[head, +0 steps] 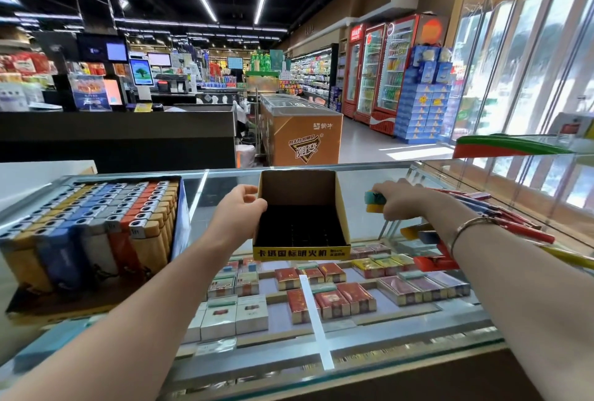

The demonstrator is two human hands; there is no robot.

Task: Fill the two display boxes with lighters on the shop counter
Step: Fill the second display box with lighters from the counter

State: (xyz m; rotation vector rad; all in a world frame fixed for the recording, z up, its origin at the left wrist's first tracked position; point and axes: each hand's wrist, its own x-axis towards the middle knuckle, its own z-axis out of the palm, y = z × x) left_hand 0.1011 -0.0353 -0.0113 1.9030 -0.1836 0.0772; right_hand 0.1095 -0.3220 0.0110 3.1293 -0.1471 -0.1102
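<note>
The empty box (302,220) at the counter's (450,339) far edge is gripped on its left wall by the left hand (239,208). Lighters (374,201) are grasped by the right hand (401,200) near the counter's far right corner. A full box (90,233) sits at the left edge.

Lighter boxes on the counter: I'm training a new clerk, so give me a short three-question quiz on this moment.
1. True or false: the middle box already holds lighters.
2. What does the left hand grip?
A. the left wall of the middle box
B. a cigarette pack
C. the full box
3. Fill in: the right hand holds a small bunch of ____ to the right of the middle box.

Key
1. False; its dark tray looks bare, while the full box stands at the left on the glass counter.
2. A
3. lighters
</note>
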